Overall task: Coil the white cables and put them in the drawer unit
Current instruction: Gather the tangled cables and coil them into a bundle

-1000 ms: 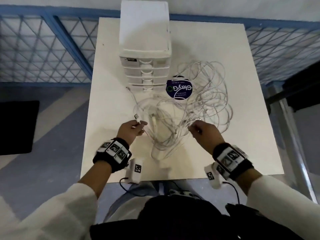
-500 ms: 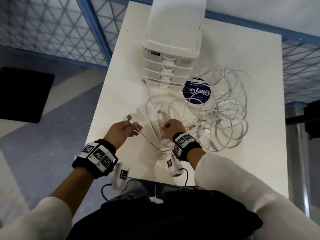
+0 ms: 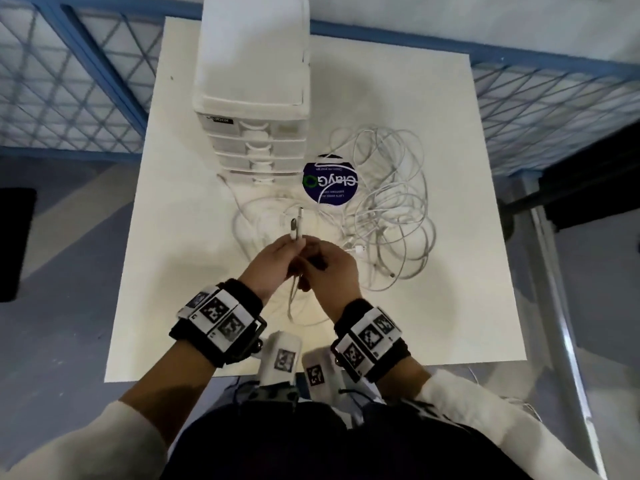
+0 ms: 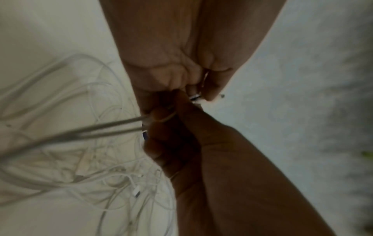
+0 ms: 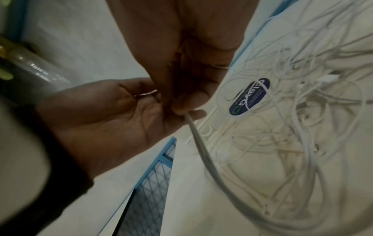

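A white drawer unit (image 3: 252, 98) stands at the back of the white table (image 3: 194, 306), all its drawers shut. A tangle of white cables (image 3: 391, 209) lies in front of it and to the right. My left hand (image 3: 287, 245) and right hand (image 3: 313, 258) meet over the table's middle, both gripping one white cable (image 3: 297, 226). Its two connector ends stick up side by side past my fingers, and a loop hangs below my palms. In the right wrist view my right hand (image 5: 181, 108) pinches the cable (image 5: 201, 150) against my left palm. In the left wrist view my left hand (image 4: 193, 89) is curled round a connector end.
A round blue label (image 3: 329, 183) lies flat between the drawer unit and the cable tangle, with a strand across it. Blue lattice fencing (image 3: 86, 81) borders the table at the back and both sides. A black mat (image 3: 14, 244) lies on the floor at left.
My right hand has crossed left and joined my left hand. The cable's two ends are now held together, pointing toward the drawer unit.
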Available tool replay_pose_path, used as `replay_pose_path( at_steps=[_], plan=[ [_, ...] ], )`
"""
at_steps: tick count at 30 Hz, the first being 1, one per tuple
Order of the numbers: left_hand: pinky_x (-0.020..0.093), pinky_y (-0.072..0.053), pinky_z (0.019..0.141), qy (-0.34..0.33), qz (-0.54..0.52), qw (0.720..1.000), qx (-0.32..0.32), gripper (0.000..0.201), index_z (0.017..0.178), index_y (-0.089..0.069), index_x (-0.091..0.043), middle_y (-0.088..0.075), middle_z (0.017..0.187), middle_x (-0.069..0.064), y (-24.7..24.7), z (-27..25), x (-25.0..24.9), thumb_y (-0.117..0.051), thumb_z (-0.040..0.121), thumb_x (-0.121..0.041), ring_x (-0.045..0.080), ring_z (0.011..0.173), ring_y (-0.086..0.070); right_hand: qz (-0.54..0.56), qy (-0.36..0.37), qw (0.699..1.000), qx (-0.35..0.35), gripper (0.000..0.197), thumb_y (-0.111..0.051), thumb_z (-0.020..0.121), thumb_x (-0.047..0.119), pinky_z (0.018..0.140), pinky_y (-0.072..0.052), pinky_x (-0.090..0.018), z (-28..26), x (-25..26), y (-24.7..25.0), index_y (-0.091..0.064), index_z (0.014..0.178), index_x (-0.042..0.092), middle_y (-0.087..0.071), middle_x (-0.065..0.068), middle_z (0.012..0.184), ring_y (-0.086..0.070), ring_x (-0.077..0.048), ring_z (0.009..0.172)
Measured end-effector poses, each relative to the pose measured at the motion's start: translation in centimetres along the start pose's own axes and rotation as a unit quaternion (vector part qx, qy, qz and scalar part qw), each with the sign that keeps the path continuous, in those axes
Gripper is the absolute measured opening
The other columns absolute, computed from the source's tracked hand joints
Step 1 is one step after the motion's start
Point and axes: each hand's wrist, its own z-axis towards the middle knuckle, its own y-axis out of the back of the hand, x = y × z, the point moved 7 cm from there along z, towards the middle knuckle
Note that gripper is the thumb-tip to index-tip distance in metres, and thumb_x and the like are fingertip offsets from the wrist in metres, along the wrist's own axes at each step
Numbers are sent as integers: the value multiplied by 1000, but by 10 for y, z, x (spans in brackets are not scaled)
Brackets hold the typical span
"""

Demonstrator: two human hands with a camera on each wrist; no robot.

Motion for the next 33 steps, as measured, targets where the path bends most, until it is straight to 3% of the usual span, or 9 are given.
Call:
replay_pose_path(
  at_steps=[3,7,14,19,21,24,27,30,33],
  plan=[
    [23,-51,69,-25,-23,999,-19,26,83,-56,-10,-66,81,8,8,0,8,-35,96,-15,18,73,-62,-45,24,998,24,3,-71,76,9,54,-52,-22,6,-10,17,-71,77,7,-68,-1,70,-59,-11,54],
    [24,-47,87,0,-116,991,-71,30,76,-51,-11,-75,71,-4,40,5,22,-30,98,-14,7,75,-71,-116,-53,985,-118,29,-66,79,32,57,-55,-37,37,-49,92,-66,69,5,-64,-8,60,-58,-20,47],
    [26,-50,86,35,-102,991,-83,28,83,-57,-10,-75,74,-2,61,-5,39,-35,97,-20,12,77,-72,-81,-283,955,-28,38,-71,75,38,42,-42,-25,80,-100,75,-63,69,2,-59,-9,54,-44,-18,33],
    [30,-47,90,30,-77,992,-92,29,85,-61,-11,-75,73,-3,64,-7,43,-37,96,-20,11,77,-72,-118,-298,947,-29,44,-79,59,44,55,-40,-32,96,-121,68,-54,43,12,-53,-5,45,-44,-22,43],
    [31,-48,88,22,-73,992,-101,29,86,-62,-11,-74,71,-4,66,-7,42,-37,96,-19,11,75,-71,-63,-303,950,-37,39,-82,57,37,48,-36,-30,91,-123,70,-55,46,12,-49,-5,46,-39,-20,40],
    [29,-56,78,5,-92,987,-133,28,85,-62,-10,-73,65,-3,76,-7,37,-38,96,-18,13,68,-71,17,-252,965,-68,28,-78,68,27,41,-33,-23,77,-100,76,-58,56,13,-46,-2,54,-35,-15,42],
    [22,-58,66,-15,-111,982,-154,30,83,-59,-10,-73,62,-3,78,-5,25,-35,97,-20,12,60,-70,58,-104,984,-134,24,-64,84,24,55,-49,-27,63,-57,88,-54,64,14,-59,0,61,-55,-16,56],
    [20,-57,68,-35,-92,986,-136,31,81,-58,-15,-75,68,-5,63,0,5,-34,97,-25,9,66,-70,91,19,985,-143,20,-53,90,17,68,-55,-37,37,-10,86,-55,71,17,-66,2,52,-64,-18,57],
    [22,-54,78,-65,-38,993,-89,28,85,-60,-21,-74,87,-8,32,6,-15,-35,97,-29,9,83,-69,58,70,993,-79,19,-52,90,23,69,-51,-41,16,7,59,-65,77,28,-59,4,46,-58,-19,53]
  ],
)
